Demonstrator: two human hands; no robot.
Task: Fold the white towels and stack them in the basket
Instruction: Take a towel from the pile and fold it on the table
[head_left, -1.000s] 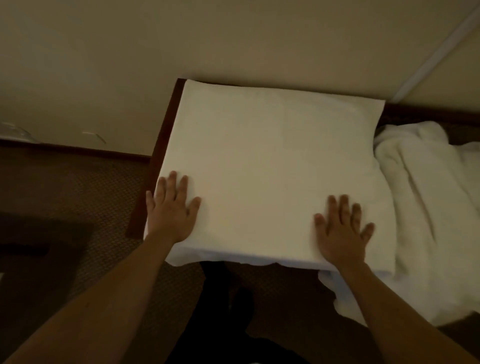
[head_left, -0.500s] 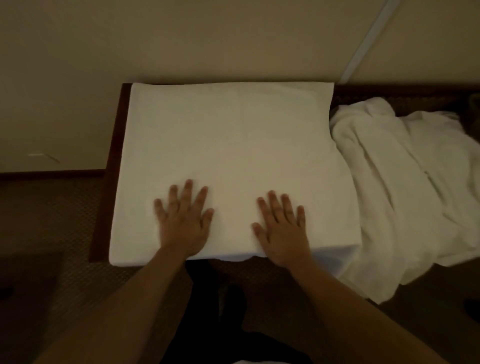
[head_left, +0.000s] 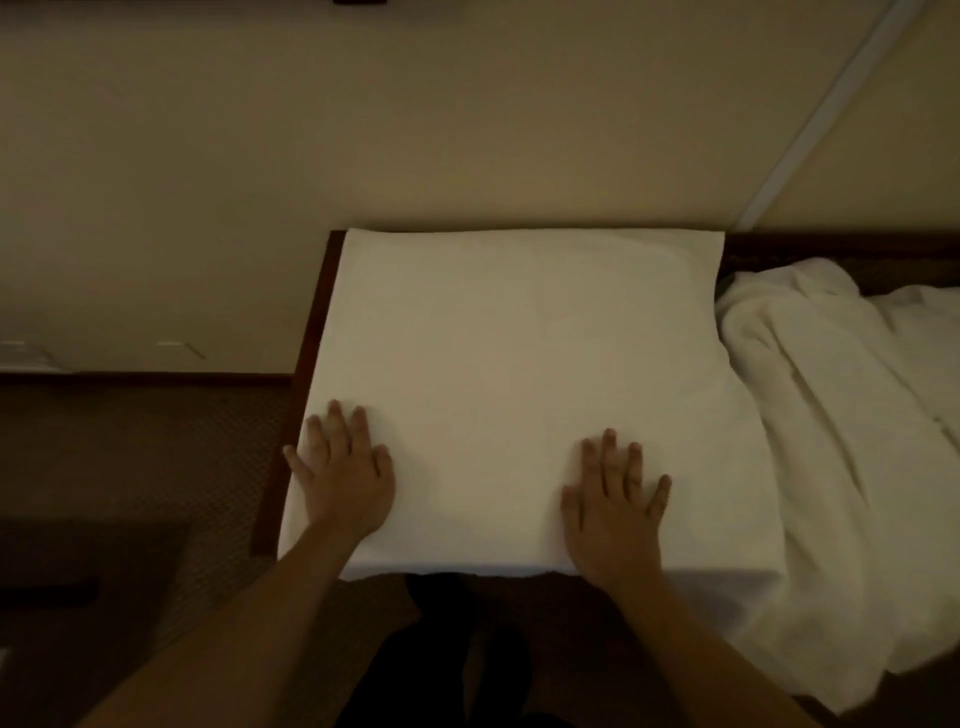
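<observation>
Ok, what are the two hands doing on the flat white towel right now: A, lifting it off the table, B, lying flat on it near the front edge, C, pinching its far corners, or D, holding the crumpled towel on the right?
B: the left hand and the right hand lie palm-down, fingers spread, on the flat towel near its front edge.

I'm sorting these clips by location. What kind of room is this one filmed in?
Probably a hotel room or bedroom, though that's a guess. A dark wooden table stands against a plain beige wall on brown carpet, with a flat white towel under both hands and a heap of unfolded towels beside it.
</observation>
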